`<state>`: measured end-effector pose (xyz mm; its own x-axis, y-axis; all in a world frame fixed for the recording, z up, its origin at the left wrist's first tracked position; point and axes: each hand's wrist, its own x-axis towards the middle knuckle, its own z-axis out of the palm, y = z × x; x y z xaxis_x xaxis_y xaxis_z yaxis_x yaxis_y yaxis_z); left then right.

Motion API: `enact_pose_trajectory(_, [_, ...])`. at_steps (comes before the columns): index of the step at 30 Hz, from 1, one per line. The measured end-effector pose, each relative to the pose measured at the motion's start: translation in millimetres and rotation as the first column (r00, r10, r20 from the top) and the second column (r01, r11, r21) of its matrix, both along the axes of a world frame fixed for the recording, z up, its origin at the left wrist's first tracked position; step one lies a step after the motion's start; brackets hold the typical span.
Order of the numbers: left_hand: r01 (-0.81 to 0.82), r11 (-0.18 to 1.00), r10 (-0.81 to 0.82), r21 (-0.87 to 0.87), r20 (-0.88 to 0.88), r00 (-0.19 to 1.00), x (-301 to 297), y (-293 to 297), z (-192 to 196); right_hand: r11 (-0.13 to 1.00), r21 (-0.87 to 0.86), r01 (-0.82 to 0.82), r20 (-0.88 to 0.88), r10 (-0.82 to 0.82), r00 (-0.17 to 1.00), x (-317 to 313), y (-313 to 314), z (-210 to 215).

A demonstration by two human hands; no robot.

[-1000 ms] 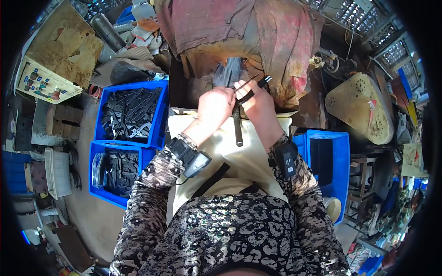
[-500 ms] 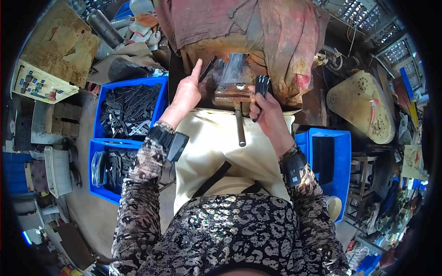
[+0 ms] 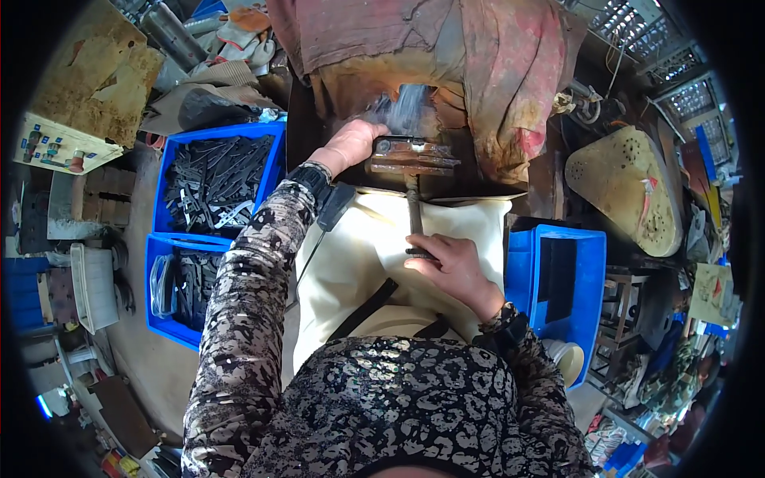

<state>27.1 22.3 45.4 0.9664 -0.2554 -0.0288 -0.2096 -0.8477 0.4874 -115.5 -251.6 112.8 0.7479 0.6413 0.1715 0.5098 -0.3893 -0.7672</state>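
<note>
Left hand (image 3: pixel 348 145) stretched forward, fingers curled; right hand (image 3: pixel 452 265) drawn back near the lap, fingers closed.

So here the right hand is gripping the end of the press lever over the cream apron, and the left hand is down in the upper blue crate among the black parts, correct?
Not quite. The head view shows the left hand up on the bench beside the rusty press head, not in the upper blue crate of black parts. The rest holds: the right hand grips the end of the lever over the cream apron.
</note>
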Motion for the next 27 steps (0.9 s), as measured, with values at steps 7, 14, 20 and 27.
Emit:
enact_pose_trajectory(7, [0.056, 0.998, -0.056, -0.009, -0.071, 0.996, 1, 5, -9, 0.993, -0.108, -0.037, 0.149, 0.053, 0.987, -4, 4, -2])
enact_pose_trajectory(14, [0.184, 0.978, -0.181, 0.097, -0.048, 0.982, 10, 8, -6, 0.986, -0.164, -0.017, 0.279, 0.063, 0.958, -5, 11, 3])
enact_pose_trajectory(20, [0.227, 0.974, -0.228, 0.025, 0.121, 0.966, 1, 16, -8, 0.98, -0.197, 0.007, 0.319, 0.057, 0.946, -7, 11, 2])
enact_pose_trajectory(27, [0.09, 0.993, -0.107, 0.073, 0.282, 0.953, -33, 23, 26, 0.994, -0.102, 0.05, 0.27, -0.021, 0.963, -2, 12, 5])
